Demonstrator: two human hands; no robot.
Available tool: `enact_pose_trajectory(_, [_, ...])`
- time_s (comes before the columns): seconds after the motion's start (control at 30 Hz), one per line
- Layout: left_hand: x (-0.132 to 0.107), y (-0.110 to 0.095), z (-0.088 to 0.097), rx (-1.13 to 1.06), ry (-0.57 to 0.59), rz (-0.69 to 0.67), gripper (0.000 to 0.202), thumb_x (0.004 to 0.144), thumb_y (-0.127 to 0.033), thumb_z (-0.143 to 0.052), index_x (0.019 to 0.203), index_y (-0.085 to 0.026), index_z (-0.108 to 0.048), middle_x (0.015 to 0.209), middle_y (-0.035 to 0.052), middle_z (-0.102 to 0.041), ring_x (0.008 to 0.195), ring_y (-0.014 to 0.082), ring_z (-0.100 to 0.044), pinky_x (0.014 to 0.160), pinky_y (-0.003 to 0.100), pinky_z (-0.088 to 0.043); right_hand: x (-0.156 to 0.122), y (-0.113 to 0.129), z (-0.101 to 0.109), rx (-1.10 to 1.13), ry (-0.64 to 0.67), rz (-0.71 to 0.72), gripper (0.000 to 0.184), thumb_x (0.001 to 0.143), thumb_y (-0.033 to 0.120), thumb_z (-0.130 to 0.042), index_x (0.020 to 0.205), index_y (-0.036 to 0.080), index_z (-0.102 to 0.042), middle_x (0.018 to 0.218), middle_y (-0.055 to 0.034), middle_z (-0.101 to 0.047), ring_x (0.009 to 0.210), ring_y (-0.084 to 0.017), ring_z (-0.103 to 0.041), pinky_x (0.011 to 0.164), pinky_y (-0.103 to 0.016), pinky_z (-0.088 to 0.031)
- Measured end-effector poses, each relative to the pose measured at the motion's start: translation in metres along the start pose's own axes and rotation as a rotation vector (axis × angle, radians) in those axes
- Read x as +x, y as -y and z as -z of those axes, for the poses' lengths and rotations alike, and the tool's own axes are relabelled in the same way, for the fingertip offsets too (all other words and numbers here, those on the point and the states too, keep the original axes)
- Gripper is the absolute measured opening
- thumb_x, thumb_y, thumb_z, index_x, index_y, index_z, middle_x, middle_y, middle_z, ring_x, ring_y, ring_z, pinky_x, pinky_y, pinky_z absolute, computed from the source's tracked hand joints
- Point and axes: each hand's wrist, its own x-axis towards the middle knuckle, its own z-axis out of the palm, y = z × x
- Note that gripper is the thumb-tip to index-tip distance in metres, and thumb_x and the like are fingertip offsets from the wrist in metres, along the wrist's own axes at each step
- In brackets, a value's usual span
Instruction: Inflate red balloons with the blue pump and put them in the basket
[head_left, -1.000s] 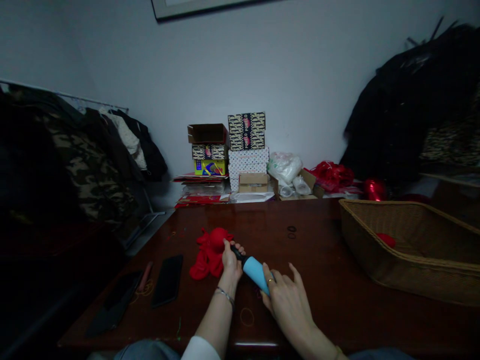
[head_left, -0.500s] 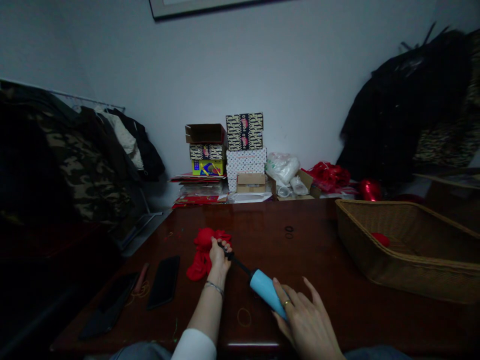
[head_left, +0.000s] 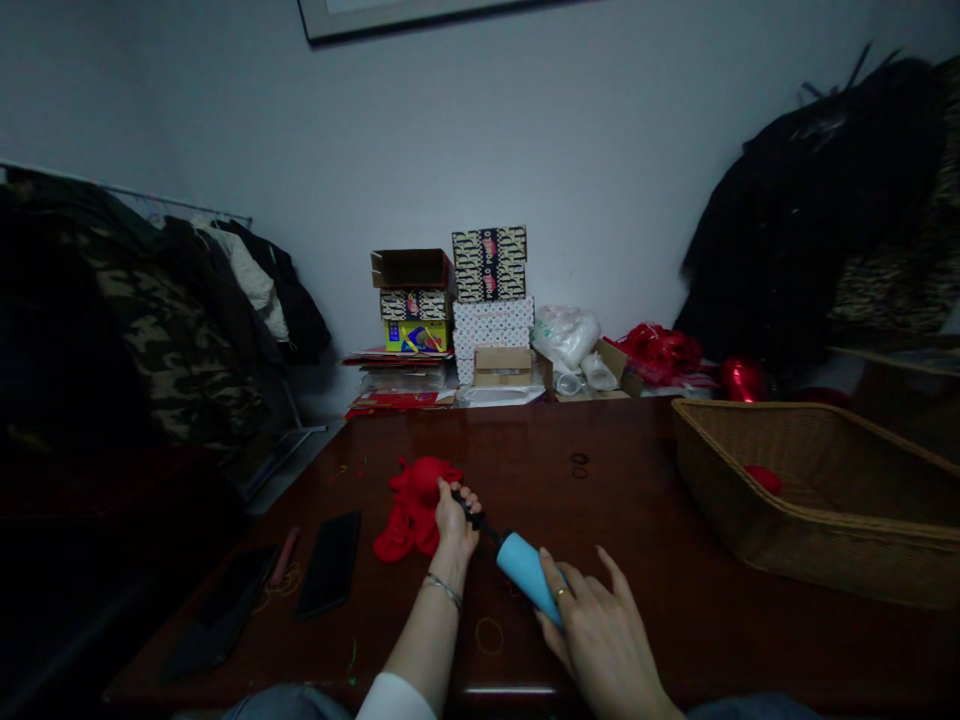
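My left hand [head_left: 457,520] is closed around the black end of a balloon pump [head_left: 527,572]. My right hand [head_left: 604,625] grips the pump's light blue barrel, index finger lifted off it. A short stretch of black rod shows between the left hand and the barrel. Against the left thumb is a small, rounded red balloon [head_left: 429,476]; whether its neck sits on the pump tip is hidden by the fingers. Limp red balloons [head_left: 401,530] lie in a pile beside and behind it on the brown table [head_left: 637,480].
A wicker basket [head_left: 750,530] on the right holds a red item [head_left: 765,478]. Two dark phone-like slabs, one a black phone [head_left: 328,565], lie left near rubber bands [head_left: 281,585]. Black rings [head_left: 578,460] sit mid-table. Boxes [head_left: 491,325] and plastic bags stand behind.
My left hand has moved right towards the blue barrel, so less black rod shows. The rounded balloon has shifted right with it. My right hand has moved slightly left.
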Motion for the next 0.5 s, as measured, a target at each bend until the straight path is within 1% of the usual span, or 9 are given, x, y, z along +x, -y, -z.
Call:
enact_pose_trajectory(0.17, [-0.006, 0.003, -0.001, 0.002, 0.017, -0.007, 0.033, 0.088, -0.046, -0.047, 0.07, -0.018, -0.043, 0.054, -0.0048, -0.037, 0.039, 0.0062, -0.034, 0.035, 0.016, -0.029, 0.018, 0.007, -0.005, 0.016, 0.066, -0.044, 0.049, 0.08, 0.025, -0.059, 0.128, 0.02, -0.048, 0.094, -0.0041, -0.068, 0.08, -0.018, -0.063, 0.105, -0.047, -0.02])
enact_pose_trajectory(0.23, [-0.006, 0.002, 0.0, -0.012, 0.023, 0.016, 0.036, 0.086, -0.051, -0.047, 0.072, -0.018, -0.044, 0.055, -0.0036, -0.04, 0.041, 0.0072, -0.038, 0.037, 0.017, -0.032, 0.02, 0.006, -0.009, 0.035, 0.073, -0.048, 0.049, 0.081, 0.026, -0.058, 0.128, 0.02, -0.048, 0.093, -0.0036, -0.067, 0.08, -0.018, -0.063, 0.105, -0.046, -0.02])
enact_pose_trajectory(0.33, [-0.005, -0.001, 0.004, -0.048, 0.064, 0.074, 0.039, 0.086, -0.054, -0.044, 0.074, -0.018, -0.047, 0.058, -0.0013, -0.045, 0.044, 0.0091, -0.043, 0.04, 0.019, -0.037, 0.018, 0.003, -0.013, 0.057, 0.059, -0.05, 0.049, 0.082, 0.027, -0.057, 0.129, 0.021, -0.047, 0.093, -0.0031, -0.067, 0.079, -0.017, -0.063, 0.106, -0.046, -0.019])
enact_pose_trajectory(0.5, [-0.004, 0.0, 0.006, -0.091, 0.125, 0.099, 0.032, 0.088, -0.046, -0.047, 0.079, -0.016, -0.052, 0.06, -0.0011, -0.047, 0.047, 0.008, -0.045, 0.044, 0.018, -0.04, 0.016, 0.0, -0.014, 0.061, 0.036, -0.046, 0.048, 0.082, 0.027, -0.056, 0.13, 0.021, -0.046, 0.093, -0.003, -0.067, 0.08, -0.017, -0.063, 0.106, -0.046, -0.019])
